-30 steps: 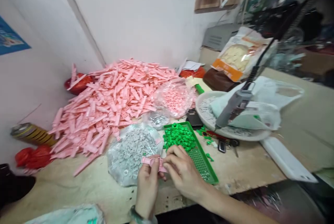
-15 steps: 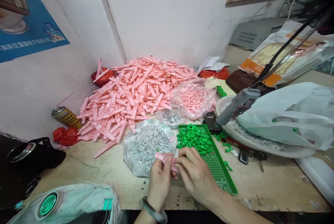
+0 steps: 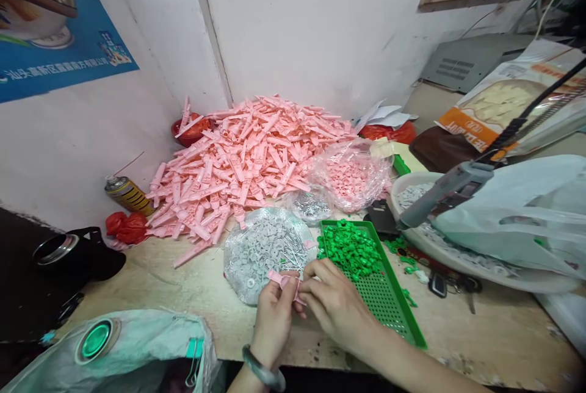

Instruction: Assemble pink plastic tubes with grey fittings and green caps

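Note:
A slim pink plastic part [image 3: 277, 277] is pinched between the thumb and fingers of my left hand [image 3: 274, 307], its narrow end pointing up and left. My right hand [image 3: 336, 295] closes its fingertips on the right end of the same part; whether a smaller piece is between them is hidden. Just behind my hands lies a clear plastic bag of small grey pieces [image 3: 256, 252] with metal pins [image 3: 293, 249]. A green perforated tray [image 3: 389, 304], holding a heap of small green pieces [image 3: 350, 249], sits beside my right hand.
A large heap of pink parts [image 3: 247, 155] leans toward the wall. Bags of small pink pieces [image 3: 350, 179] and metal pins [image 3: 311, 204] lie near it. At right, a grey electric screwdriver [image 3: 439, 198] hangs over a white basin [image 3: 508, 280]. Keys [image 3: 438, 285] and a spray can [image 3: 129, 194] flank the area.
The camera view has turned slightly left, so everything sits farther right in the picture. Both hands keep their hold on the pink part, which has shifted little.

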Available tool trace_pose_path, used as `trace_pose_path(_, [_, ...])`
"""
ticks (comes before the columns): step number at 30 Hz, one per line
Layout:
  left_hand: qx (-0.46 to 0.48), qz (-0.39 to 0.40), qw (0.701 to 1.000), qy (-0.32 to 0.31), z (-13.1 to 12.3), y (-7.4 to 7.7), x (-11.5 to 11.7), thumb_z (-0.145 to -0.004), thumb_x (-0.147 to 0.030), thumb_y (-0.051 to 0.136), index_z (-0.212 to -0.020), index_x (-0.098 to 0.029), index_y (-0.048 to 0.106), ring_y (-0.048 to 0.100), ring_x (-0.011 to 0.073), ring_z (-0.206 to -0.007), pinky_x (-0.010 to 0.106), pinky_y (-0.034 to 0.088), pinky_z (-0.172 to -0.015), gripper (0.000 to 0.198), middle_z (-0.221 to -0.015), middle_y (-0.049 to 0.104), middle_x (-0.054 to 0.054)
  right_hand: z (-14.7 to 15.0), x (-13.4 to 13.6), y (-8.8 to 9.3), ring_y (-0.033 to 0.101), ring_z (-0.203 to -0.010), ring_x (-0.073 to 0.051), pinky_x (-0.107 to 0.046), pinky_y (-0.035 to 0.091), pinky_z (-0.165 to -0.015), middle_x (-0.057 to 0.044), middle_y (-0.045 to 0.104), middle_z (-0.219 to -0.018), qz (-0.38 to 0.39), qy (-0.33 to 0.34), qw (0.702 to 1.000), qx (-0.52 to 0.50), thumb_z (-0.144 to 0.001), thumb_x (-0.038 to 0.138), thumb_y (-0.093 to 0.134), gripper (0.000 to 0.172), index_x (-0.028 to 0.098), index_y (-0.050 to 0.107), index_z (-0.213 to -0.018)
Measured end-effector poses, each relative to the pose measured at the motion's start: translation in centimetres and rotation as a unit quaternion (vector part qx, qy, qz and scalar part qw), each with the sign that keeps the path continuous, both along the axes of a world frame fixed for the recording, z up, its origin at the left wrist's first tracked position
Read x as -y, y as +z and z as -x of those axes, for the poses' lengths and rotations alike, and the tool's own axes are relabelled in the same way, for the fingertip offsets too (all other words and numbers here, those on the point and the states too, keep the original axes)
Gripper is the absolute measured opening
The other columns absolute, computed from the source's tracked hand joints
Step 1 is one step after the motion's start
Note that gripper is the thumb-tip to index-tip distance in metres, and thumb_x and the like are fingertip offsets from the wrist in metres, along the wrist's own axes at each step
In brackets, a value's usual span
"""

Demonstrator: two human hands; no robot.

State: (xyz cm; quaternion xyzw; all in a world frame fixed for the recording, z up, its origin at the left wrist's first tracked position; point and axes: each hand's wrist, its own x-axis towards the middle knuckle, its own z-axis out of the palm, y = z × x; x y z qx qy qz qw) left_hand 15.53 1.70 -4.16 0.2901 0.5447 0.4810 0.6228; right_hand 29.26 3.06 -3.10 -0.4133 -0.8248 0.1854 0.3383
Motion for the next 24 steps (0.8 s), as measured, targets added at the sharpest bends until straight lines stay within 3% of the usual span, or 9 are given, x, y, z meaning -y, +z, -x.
trace_pose_path(3, [0.014, 0.012, 0.999, 0.046, 0.7, -0.4, 0.4, -0.063, -0.058, 0.076, -0.087, -0.011, 0.065, 0.049, 0.0115, -0.05, 0.025, 0.043, -0.048, 0.054, -0.06, 0.058, -0.001, 1.2, -3.0, -0.3, 0.058, -0.08, -0.017, -0.029, 0.046, -0.072, -0.003, 0.063, -0.084, 0.123, -0.042, 0.991, 0.022, -0.091, 0.023, 0.057, 0.015, 0.019, 0.064, -0.078])
trace_pose_path(6, [0.042, 0.031, 0.995, 0.088, 1.1, -0.8, 0.6, -0.061, -0.062, 0.075, -0.093, -0.012, 0.064, 0.05, 0.012, -0.053, 0.025, 0.043, -0.049, 0.061, -0.062, 0.059, -0.001, 3.0, -6.6, -1.3, 0.06, -0.086, -0.021, -0.033, 0.044, -0.078, -0.007, 0.066, -0.087, 0.125, -0.126, 0.978, 0.108, -0.09, 0.025, 0.058, 0.015, 0.017, 0.066, -0.08])
trace_pose_path(9, [0.052, 0.038, 0.993, 0.099, 1.5, -1.0, 0.6, -0.059, -0.066, 0.073, -0.093, -0.011, 0.063, 0.05, 0.0125, -0.053, 0.025, 0.042, -0.049, 0.065, -0.061, 0.058, -0.001, 4.2, -8.4, -2.1, 0.06, -0.085, -0.024, -0.035, 0.043, -0.079, -0.01, 0.067, -0.083, 0.118, -0.121, 0.978, 0.123, -0.083, 0.016, 0.062, 0.013, 0.015, 0.066, -0.071])
trace_pose_path(13, [0.038, 0.027, 0.991, 0.122, 2.0, -1.3, 0.5, -0.061, -0.06, 0.076, -0.094, -0.011, 0.062, 0.05, 0.0123, -0.051, 0.026, 0.043, -0.05, 0.061, -0.06, 0.058, -0.002, 3.4, -6.9, -1.5, 0.061, -0.081, -0.019, -0.03, 0.045, -0.075, -0.004, 0.067, -0.083, 0.106, -0.08, 0.987, 0.088, -0.082, 0.011, 0.058, 0.014, 0.018, 0.065, -0.073])
trace_pose_path(16, [0.037, 0.015, 0.993, 0.113, 2.0, -1.5, 0.3, -0.064, -0.057, 0.075, -0.09, -0.012, 0.062, 0.053, 0.0139, -0.051, 0.026, 0.042, -0.051, 0.053, -0.056, 0.057, -0.003, 1.9, -4.4, -0.9, 0.062, -0.075, -0.014, -0.025, 0.048, -0.069, -0.001, 0.067, -0.08, 0.079, 0.022, 0.996, 0.017, -0.084, 0.011, 0.056, 0.014, 0.02, 0.064, -0.078])
trace_pose_path(18, [0.043, 0.003, 0.994, 0.099, 1.7, -1.5, 0.2, -0.067, -0.056, 0.074, -0.087, -0.013, 0.061, 0.054, 0.0147, -0.052, 0.026, 0.042, -0.052, 0.049, -0.054, 0.055, -0.003, 1.2, -2.8, -0.8, 0.063, -0.074, -0.015, -0.026, 0.05, -0.067, -0.003, 0.068, -0.081, 0.019, 0.076, 0.997, -0.008, -0.087, 0.012, 0.052, 0.015, 0.019, 0.064, -0.083])
trace_pose_path(21, [0.048, 0.0, 0.995, 0.092, 1.2, -1.6, 0.1, -0.066, -0.055, 0.074, -0.089, -0.013, 0.061, 0.051, 0.0131, -0.052, 0.026, 0.042, -0.052, 0.049, -0.057, 0.057, -0.003, 0.7, -1.1, -0.6, 0.062, -0.072, -0.018, -0.03, 0.05, -0.065, -0.007, 0.068, -0.083, -0.076, 0.104, 0.991, 0.04, -0.092, 0.012, 0.047, 0.02, 0.018, 0.065, -0.085])
trace_pose_path(24, [0.039, 0.013, 0.995, 0.096, 1.3, -2.0, 0.2, -0.066, -0.055, 0.075, -0.09, -0.012, 0.062, 0.049, 0.0118, -0.052, 0.024, 0.041, -0.051, 0.051, -0.057, 0.056, -0.003, 0.8, -0.4, 0.1, 0.061, -0.078, -0.02, -0.033, 0.051, -0.068, -0.008, 0.068, -0.087, -0.062, 0.14, 0.986, 0.067, -0.089, 0.01, 0.045, 0.022, 0.018, 0.066, -0.088])
